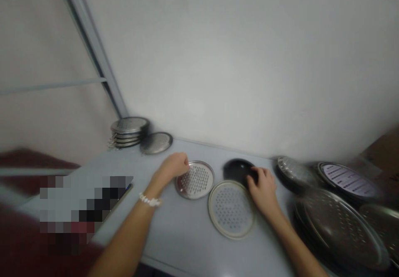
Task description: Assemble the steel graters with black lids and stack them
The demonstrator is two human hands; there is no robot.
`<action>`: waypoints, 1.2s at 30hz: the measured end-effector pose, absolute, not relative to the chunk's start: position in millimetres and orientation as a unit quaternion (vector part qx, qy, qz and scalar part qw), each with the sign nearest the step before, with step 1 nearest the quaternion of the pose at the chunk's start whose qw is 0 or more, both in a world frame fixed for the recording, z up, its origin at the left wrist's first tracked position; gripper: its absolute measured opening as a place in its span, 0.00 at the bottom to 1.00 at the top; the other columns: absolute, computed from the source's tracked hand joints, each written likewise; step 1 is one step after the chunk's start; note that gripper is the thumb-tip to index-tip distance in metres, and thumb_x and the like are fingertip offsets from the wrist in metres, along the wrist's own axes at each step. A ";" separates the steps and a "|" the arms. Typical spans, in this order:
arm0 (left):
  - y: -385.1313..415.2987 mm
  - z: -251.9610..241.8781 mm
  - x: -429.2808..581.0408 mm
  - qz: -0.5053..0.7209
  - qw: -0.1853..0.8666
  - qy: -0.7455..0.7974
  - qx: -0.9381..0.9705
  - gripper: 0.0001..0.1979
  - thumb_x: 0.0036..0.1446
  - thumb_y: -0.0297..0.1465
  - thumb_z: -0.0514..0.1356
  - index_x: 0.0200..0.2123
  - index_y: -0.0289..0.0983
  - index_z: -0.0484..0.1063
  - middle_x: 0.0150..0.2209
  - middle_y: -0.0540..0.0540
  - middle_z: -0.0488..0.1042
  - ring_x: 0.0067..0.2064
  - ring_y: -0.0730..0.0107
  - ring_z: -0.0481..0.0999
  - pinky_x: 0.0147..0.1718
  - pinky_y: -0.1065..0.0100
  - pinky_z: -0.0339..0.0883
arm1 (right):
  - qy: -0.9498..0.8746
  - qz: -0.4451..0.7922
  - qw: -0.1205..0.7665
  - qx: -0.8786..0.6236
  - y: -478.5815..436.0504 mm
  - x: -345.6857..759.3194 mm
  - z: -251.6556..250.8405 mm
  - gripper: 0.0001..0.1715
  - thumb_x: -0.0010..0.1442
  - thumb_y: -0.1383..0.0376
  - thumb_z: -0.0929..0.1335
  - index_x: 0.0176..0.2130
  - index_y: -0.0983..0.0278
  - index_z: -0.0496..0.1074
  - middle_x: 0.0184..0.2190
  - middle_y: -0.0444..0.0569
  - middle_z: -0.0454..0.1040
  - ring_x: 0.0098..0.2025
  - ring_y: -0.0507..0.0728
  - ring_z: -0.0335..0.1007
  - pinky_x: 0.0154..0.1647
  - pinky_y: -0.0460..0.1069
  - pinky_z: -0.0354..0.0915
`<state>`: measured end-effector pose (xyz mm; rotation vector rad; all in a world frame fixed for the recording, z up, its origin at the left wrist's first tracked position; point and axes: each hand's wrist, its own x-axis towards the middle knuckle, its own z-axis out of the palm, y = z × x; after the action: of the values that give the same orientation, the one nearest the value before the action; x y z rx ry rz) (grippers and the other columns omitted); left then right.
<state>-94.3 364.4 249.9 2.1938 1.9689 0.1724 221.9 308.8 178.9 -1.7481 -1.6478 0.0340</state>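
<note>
Touching the edge of a black dish [236, 171], the right hand [263, 185] has its fingers bent; from where I stand, grip cannot be confirmed. The left hand [174, 165], curled, is at the rim of a metal grater [198, 180], hold likewise indeterminable. Both items lie on the worktop [179, 231], a pale perforated disc [232, 210] just beside. Stacked discs [130, 129] stand left, larger discs [346, 227] right.

On my feed, the hands [263, 187] and forearms [131, 227] are bare; a chunky white bracelet [150, 201] circles the left wrist [156, 184]
</note>
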 end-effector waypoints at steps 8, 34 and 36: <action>355.9 254.9 -96.5 -0.009 0.078 0.679 0.730 0.08 0.53 0.25 0.59 0.31 0.34 0.79 0.33 0.33 0.81 0.38 0.54 0.81 0.37 0.64 0.69 | -0.675 0.014 0.390 -0.626 301.8 212.0 186.4 0.16 0.62 0.58 0.62 0.45 0.61 0.73 0.48 0.56 0.71 0.52 0.67 0.62 0.52 0.62 0.60; 369.6 242.9 -84.2 0.100 -0.004 0.698 0.710 0.15 0.68 0.33 0.49 0.45 0.35 0.75 0.48 0.36 0.78 0.51 0.58 0.76 0.49 0.64 0.66 | -0.662 0.048 0.394 -0.636 304.4 214.6 185.1 0.15 0.61 0.58 0.63 0.41 0.62 0.74 0.45 0.55 0.71 0.50 0.66 0.65 0.53 0.62 0.60; 368.9 242.6 -90.2 0.095 -0.014 0.721 0.686 0.16 0.67 0.32 0.49 0.44 0.33 0.76 0.47 0.33 0.78 0.50 0.53 0.77 0.47 0.61 0.67 | -0.661 0.047 0.398 -0.634 304.8 214.9 184.9 0.15 0.61 0.58 0.63 0.40 0.62 0.74 0.45 0.55 0.71 0.50 0.66 0.65 0.53 0.62 0.60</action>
<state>-90.2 368.9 242.6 2.1759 2.2856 0.3013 214.9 304.8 184.9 -1.6065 -1.6743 0.1190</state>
